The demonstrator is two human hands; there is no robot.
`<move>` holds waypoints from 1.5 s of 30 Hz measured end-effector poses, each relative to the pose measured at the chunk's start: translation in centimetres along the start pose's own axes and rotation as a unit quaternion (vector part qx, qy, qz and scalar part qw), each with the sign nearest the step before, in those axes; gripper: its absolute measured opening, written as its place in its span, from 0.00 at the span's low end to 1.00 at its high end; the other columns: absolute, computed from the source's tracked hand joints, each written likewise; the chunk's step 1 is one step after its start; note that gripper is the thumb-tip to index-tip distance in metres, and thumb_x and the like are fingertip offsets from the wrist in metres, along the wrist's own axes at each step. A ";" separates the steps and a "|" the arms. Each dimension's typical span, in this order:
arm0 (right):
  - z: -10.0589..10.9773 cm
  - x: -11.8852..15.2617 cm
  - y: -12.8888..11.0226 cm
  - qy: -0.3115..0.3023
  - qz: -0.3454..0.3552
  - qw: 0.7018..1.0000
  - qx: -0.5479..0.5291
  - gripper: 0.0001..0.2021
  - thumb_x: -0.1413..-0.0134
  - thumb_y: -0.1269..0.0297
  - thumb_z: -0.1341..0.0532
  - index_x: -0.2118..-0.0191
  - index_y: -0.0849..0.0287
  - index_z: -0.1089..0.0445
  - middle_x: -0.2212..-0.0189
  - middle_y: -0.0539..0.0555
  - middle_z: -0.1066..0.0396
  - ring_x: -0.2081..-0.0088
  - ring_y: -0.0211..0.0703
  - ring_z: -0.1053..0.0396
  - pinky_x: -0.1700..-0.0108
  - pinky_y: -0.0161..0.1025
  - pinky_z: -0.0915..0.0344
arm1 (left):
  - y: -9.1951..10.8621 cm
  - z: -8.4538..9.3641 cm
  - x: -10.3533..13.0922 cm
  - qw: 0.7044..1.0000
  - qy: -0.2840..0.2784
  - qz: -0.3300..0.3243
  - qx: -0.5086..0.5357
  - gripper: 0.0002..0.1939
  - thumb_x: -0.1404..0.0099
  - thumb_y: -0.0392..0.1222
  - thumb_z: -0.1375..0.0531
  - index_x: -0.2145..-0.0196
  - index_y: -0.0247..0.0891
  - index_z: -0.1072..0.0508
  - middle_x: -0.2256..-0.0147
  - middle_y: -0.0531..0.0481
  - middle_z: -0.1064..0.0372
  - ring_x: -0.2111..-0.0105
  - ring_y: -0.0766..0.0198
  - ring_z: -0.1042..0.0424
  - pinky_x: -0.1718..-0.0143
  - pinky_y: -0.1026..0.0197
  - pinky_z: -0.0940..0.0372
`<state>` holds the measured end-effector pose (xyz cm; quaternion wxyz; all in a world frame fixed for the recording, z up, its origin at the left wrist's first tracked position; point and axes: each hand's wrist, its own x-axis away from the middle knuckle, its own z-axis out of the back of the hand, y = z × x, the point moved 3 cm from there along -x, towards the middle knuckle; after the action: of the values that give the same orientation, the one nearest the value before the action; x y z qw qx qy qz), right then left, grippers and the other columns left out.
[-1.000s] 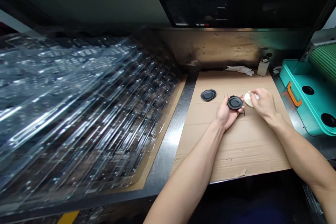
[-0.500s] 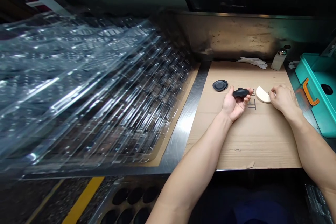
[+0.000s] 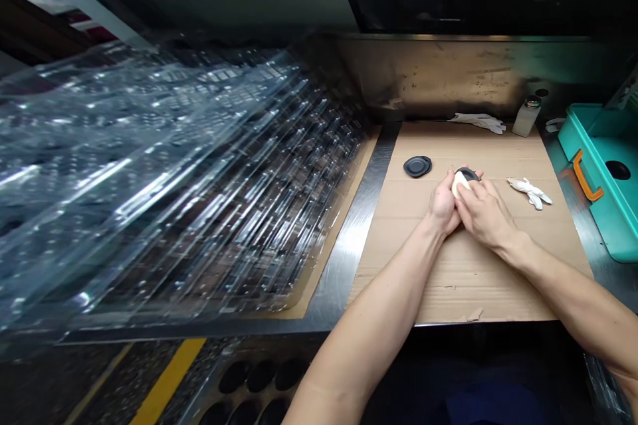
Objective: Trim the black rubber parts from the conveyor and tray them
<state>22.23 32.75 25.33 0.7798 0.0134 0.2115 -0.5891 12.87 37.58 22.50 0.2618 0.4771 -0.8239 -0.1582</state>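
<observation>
Over the cardboard sheet (image 3: 478, 265), my left hand (image 3: 442, 202) holds a round black part (image 3: 467, 174) from below. My right hand (image 3: 486, 212) grips a white pad (image 3: 459, 184) and presses it against the black part. The two hands touch each other, and fingers hide much of both objects. A second black part (image 3: 417, 166) lies flat on the cardboard, left of my hands. On the right of my hands lies a crumpled white glove (image 3: 531, 191).
Stacked clear plastic trays (image 3: 199, 199) fill the left side. At the back are another white glove (image 3: 479, 122) and a bottle with a metal cap (image 3: 527, 117). A teal bin (image 3: 598, 192) with an orange handle (image 3: 586, 177) stands at the right.
My right hand has lifted the white pad off the cardboard and moved left to the black part in my left hand. The crumpled glove on the right has come into view.
</observation>
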 end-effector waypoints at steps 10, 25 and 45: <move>0.7 -0.1 -0.1 -0.062 -0.061 0.993 0.083 0.20 0.28 0.66 0.47 0.39 0.66 0.27 0.45 0.76 0.28 0.46 0.67 0.36 0.43 0.61 0.37 | -0.3 0.3 -0.1 0.999 0.020 0.006 -0.039 0.21 0.19 0.44 0.53 0.52 0.32 0.22 0.52 0.38 0.19 0.47 0.56 0.21 0.41 0.54 0.29; 0.5 -0.1 2.4 -0.083 -0.107 0.982 0.131 0.23 0.24 0.61 0.53 0.38 0.63 0.28 0.47 0.69 0.26 0.46 0.62 0.36 0.45 0.52 0.40 | 0.2 1.5 -0.6 0.954 -0.004 -0.146 -0.261 0.19 0.28 0.51 0.38 0.49 0.33 0.25 0.47 0.36 0.22 0.43 0.51 0.23 0.35 0.45 0.33; -0.1 0.3 4.5 -0.049 -0.149 0.988 0.013 0.13 0.36 0.64 0.41 0.50 0.58 0.23 0.54 0.64 0.23 0.52 0.61 0.30 0.51 0.50 0.33 | 0.5 -1.5 3.9 0.648 -0.057 -0.495 -0.576 0.44 0.34 0.62 0.33 0.30 0.39 0.40 0.41 0.37 0.26 0.41 0.52 0.27 0.38 0.50 0.32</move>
<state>26.42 33.86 24.06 0.6925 -0.0370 0.1645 -0.7014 11.81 34.41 25.07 0.3196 0.5569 -0.2218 -0.7338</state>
